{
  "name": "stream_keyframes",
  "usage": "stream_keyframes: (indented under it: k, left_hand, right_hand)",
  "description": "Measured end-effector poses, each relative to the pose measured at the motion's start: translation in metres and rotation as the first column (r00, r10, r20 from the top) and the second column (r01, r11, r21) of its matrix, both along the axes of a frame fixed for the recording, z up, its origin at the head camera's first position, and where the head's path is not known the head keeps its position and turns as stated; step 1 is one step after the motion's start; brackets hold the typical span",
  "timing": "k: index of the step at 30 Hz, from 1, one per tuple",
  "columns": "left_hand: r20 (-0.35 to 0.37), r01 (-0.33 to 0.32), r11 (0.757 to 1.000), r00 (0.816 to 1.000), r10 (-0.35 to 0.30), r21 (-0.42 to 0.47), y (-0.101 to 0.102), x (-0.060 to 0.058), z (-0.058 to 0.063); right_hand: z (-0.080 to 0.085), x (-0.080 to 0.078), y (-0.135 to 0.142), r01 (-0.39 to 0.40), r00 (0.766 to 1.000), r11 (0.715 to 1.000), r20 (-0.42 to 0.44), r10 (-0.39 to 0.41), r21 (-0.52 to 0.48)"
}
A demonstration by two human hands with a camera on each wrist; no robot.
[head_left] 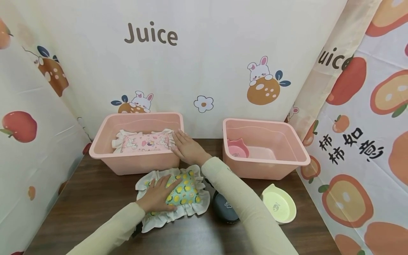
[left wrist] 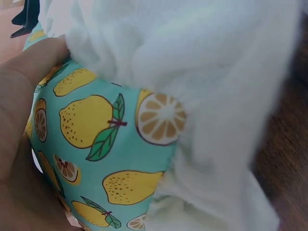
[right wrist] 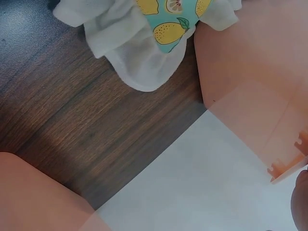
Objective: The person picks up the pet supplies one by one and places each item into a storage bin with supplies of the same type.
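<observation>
Left hand (head_left: 160, 196) spread on top of lemon cushion (head_left: 188, 191), fingers loose and apart, not clenched. Cushion lies on the worktop (head_left: 95, 202) directly under that hand, white frill showing all around it; the left wrist view has the lemon print and frill right beside the hand.

Right hand (head_left: 190, 147) released, fingers straight, nothing grasped. It is at the right end of left bin (head_left: 143, 163), ahead and to the right of the left hand; whether it touches the rim, cannot tell. Pink cushion (head_left: 145, 142) sits inside that bin, just left of the right hand's fingertips.

Right bin (head_left: 261, 170) stands to the right of the right hand, pink bowl (head_left: 238, 150) in its left end. Dark item (head_left: 224, 209) with a paw print is right of the left hand, partly hidden by the right sleeve (head_left: 242, 198). Yellow bowl (head_left: 282, 205) is farther right, beyond that sleeve.
</observation>
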State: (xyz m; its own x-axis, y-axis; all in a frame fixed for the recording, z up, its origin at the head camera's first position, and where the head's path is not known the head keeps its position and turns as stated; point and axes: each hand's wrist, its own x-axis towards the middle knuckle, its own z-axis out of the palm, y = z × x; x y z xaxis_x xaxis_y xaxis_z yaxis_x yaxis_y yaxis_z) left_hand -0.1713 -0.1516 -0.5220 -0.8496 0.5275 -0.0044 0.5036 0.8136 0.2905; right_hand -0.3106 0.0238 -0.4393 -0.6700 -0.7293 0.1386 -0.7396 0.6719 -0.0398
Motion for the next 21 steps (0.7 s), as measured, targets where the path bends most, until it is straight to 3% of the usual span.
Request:
stream_keyframes:
  k: [13,21]
  left_hand:
    - [-0.038,0.013,1.0,0.999,-0.012,0.005,-0.01,0.004,-0.005]
    - [0.034,-0.016,1.0,0.999,0.016,-0.012,-0.017,0.009,0.004]
  right_hand:
    - [-0.002,0.0,-0.001,0.007,1.0,1.0,0.001,-0.007,0.018]
    - [-0.001,0.0,0.0,0.007,1.0,1.0,-0.003,-0.007,0.019]
